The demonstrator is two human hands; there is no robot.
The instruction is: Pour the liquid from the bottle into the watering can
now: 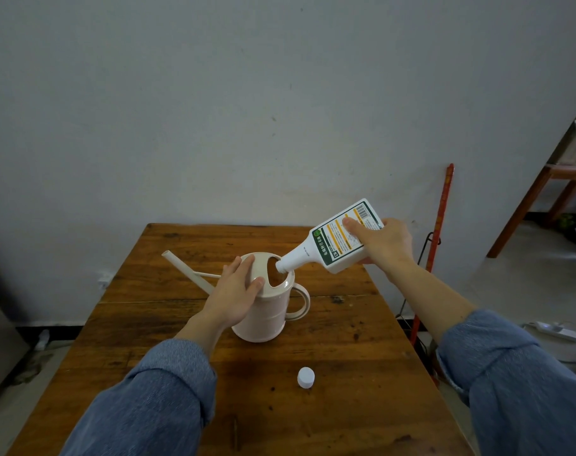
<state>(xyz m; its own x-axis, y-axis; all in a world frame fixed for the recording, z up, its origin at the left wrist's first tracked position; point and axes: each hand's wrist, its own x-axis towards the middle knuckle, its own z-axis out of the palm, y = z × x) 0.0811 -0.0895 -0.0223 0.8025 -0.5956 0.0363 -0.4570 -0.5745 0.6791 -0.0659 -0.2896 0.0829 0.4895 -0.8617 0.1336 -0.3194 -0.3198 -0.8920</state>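
Observation:
A pale pink watering can point(267, 315) stands on the wooden table point(362, 324), its long spout pointing back left and its loop handle to the right. My left hand point(235, 292) rests on the can's lid and side, steadying it. My right hand point(383, 241) holds a white bottle point(332, 240) with a green-edged label, tilted neck-down to the left. The bottle's open mouth sits right at the can's top opening, where brown shows inside. The bottle's white cap point(305, 377) lies on the table in front of the can.
A grey wall stands close behind the table. To the right of the table a red pole point(436, 232) leans on the wall, with cables below it. A wooden stool point(543, 199) is at the far right, and a white power strip point(553, 329) lies on the floor.

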